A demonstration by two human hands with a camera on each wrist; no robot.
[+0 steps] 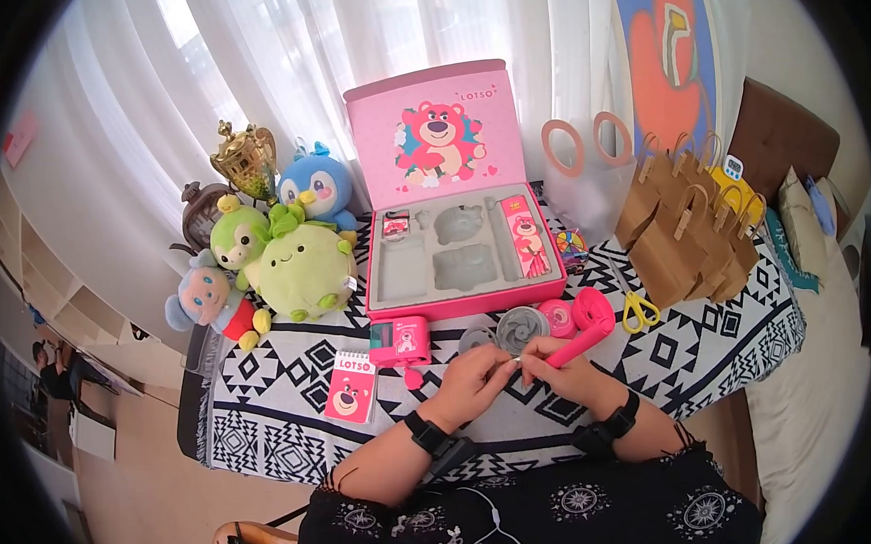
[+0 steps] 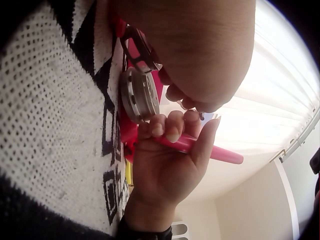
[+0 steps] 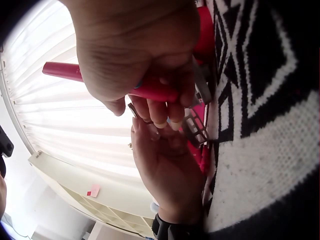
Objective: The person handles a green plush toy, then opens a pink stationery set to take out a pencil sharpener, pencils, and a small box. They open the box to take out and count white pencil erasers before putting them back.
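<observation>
My right hand (image 1: 564, 377) grips the pink fan handle (image 1: 575, 350), which slants up to a round pink ring (image 1: 595, 308) at its top. Close against it, my left hand (image 1: 470, 384) pinches a small, thin metallic piece (image 3: 132, 109) between thumb and fingers. The fingertips of both hands meet around that piece, and much of it is hidden. Just beyond the hands lie a round grey slotted part (image 1: 523, 328) and a grey open grille (image 3: 194, 127). A round pink part (image 1: 558, 318) sits beside them.
An open pink LOTSO box (image 1: 434, 306) with a grey moulded insert stands behind. A pink boxed item (image 1: 409, 341) and a notepad (image 1: 351, 389) lie left. Plush toys (image 1: 306, 267) crowd the far left; yellow scissors (image 1: 638, 313) and brown paper bags (image 1: 676, 242) are right.
</observation>
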